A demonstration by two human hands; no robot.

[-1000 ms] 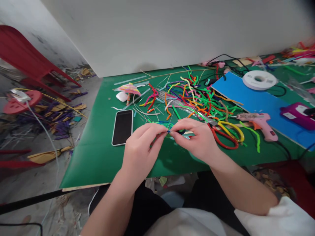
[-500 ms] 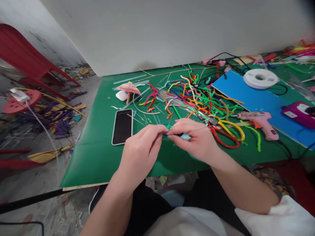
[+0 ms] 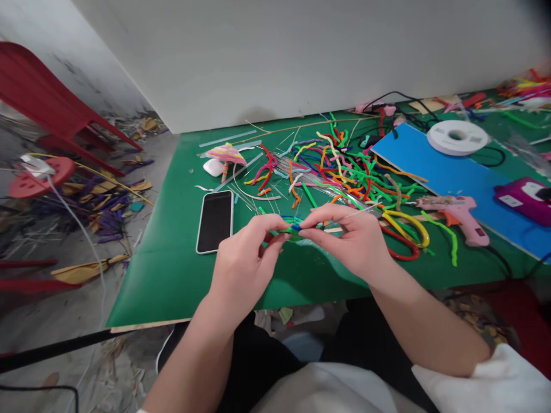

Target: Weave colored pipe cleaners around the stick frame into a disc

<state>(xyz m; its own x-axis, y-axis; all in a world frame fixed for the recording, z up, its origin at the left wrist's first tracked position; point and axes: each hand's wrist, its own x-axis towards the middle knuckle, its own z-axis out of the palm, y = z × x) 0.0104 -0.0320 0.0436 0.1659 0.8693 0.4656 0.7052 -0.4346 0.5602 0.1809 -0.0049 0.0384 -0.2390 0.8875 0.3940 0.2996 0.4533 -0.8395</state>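
Observation:
Between my fingertips is a small piece of blue and green pipe cleaners [image 3: 295, 228], with thin wire ends near it. My left hand [image 3: 247, 255] pinches its left side, thumb and forefinger together. From the right, my right hand [image 3: 350, 238] pinches the blue part; a thin pale wire sticks out past its knuckles. The fingers hide much of the piece. Just beyond lies a tangled heap of coloured pipe cleaners [image 3: 340, 163]. Scissors with red and yellow handles [image 3: 407, 229] lie right of my right hand, their blades partly covered.
A phone [image 3: 216, 222] lies left, below a white case [image 3: 213, 167] and a pink mushroom-like pipe-cleaner figure [image 3: 226, 154]. At right are a pink glue gun [image 3: 456, 213], a blue board [image 3: 469, 183], a white spool [image 3: 437, 137] and a purple device [image 3: 519, 198]. A white panel [image 3: 275, 63] stands behind.
My fingertips have drawn slightly apart, so more of the blue and green piece shows. The shiny teal bit formerly seen by my right fingers is out of sight.

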